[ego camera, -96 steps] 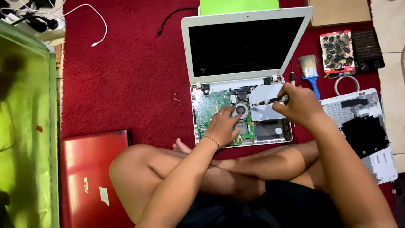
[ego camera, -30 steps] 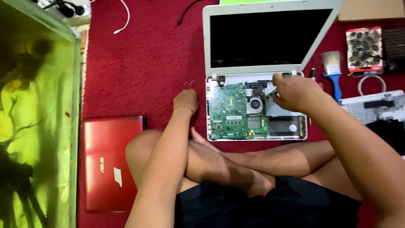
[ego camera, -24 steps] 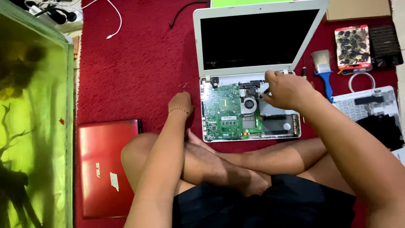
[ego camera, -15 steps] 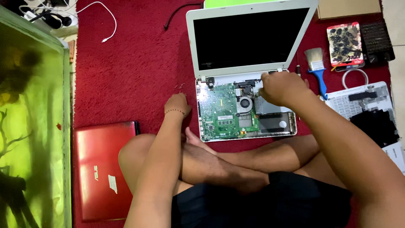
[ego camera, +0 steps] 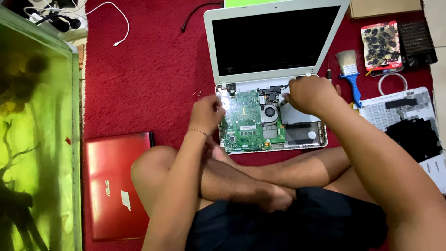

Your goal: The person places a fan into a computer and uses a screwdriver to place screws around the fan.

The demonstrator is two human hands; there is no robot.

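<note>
A white laptop (ego camera: 274, 42) stands open on the red carpet with its keyboard cover off, so the green motherboard (ego camera: 246, 123) and fan (ego camera: 269, 111) lie bare. My right hand (ego camera: 309, 95) rests over the upper right of the base, next to the fan and hinge, fingers closed around what looks like a thin dark screwdriver, mostly hidden. My left hand (ego camera: 206, 111) hovers at the base's left edge near the left hinge, fingers curled in, nothing visible in them. A few tiny screws (ego camera: 197, 93) lie on the carpet just beyond it.
I sit cross-legged in front of the laptop. A shut red laptop (ego camera: 116, 186) lies at my left, beside a green-water aquarium (ego camera: 37, 139). On the right are a blue-handled brush (ego camera: 348, 69), the removed keyboard cover (ego camera: 395, 111), a tray of small parts (ego camera: 383, 42) and a black bit case (ego camera: 416, 42).
My left hand left the motherboard, reached the carpet by the screws, and now sits back at the laptop's left edge. My right hand has stayed near the fan and hinge.
</note>
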